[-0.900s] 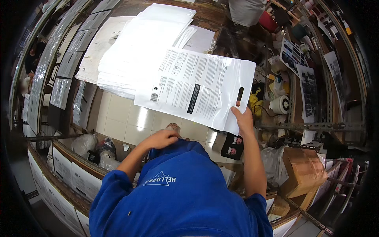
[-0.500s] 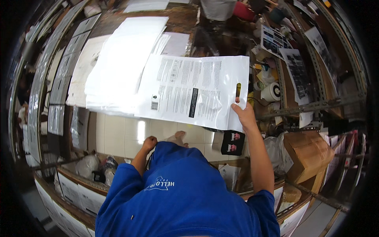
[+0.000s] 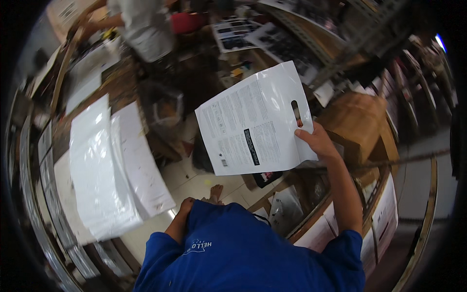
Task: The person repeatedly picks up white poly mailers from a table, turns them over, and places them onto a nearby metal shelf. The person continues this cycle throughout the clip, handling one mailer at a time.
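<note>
My right hand (image 3: 316,141) is closed on the edge of a white plastic bag (image 3: 233,109), just below its cut-out handle slot. The thumb lies on top, and the other fingers are mostly hidden beneath. Small dark print, a black block and a barcode cover the bag's face. It is held out flat in front of me, to the right of centre. My left hand (image 3: 186,205) is down beside the hem of my blue shirt, apart from the bag. Its fingers look curled, and whatever may be in them is hidden.
On the left, a stack of white plastic sheets (image 3: 99,170) lies on a wooden table (image 3: 119,78). Brown cardboard boxes (image 3: 355,124) stand beyond my right hand. A person in a light shirt (image 3: 146,29) is at the far left. Metal racking (image 3: 348,53) runs along the right.
My view has swung to the right. The bag, still in my right hand, has come away from the stack of sheets. My left hand stays low by the shirt.
</note>
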Demonstrator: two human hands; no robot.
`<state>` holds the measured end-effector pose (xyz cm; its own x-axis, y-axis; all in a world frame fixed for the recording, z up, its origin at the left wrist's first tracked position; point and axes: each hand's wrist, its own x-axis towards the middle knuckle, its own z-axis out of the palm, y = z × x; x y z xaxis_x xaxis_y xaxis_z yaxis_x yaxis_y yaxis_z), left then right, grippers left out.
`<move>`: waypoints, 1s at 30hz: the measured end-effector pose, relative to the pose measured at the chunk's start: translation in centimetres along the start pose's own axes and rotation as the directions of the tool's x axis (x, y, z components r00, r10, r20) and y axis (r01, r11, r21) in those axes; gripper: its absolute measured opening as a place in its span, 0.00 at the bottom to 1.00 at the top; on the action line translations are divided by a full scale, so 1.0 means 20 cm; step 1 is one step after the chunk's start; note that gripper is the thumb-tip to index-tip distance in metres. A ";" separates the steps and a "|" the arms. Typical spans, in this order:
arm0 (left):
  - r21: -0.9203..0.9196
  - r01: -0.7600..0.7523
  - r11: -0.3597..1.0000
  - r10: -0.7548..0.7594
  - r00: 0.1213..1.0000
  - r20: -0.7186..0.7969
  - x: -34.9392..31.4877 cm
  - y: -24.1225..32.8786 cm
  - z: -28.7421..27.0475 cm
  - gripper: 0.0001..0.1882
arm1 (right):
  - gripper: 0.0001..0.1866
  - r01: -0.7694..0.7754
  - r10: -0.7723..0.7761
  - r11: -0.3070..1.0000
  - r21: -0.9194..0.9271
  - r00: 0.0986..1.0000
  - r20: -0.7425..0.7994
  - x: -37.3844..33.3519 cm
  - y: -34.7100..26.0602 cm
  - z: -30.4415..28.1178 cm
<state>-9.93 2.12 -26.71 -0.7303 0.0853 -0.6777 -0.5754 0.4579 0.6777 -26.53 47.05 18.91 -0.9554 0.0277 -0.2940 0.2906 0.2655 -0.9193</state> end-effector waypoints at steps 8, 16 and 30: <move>0.066 -0.040 0.997 0.026 0.981 0.194 0.23 0.46 0.09 0.15 | 0.18 -0.111 0.033 0.972 -0.205 0.935 -0.353 -0.46 -0.10 -0.59; 0.153 -0.362 0.920 0.272 0.868 0.415 0.47 0.64 0.18 0.11 | 0.16 -0.269 -0.091 0.887 -0.375 0.695 -0.713 -1.08 0.01 -1.11; 0.110 0.078 0.991 -0.119 0.887 0.447 0.70 0.95 0.40 0.08 | 0.30 -0.386 0.131 0.916 0.108 0.033 -0.991 -2.65 0.84 -1.56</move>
<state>-28.14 19.17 -25.64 -0.4147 0.4165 -0.8091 -0.5864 0.5576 0.5876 27.26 80.12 27.27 -0.0458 0.9906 0.1291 0.6406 0.1283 -0.7570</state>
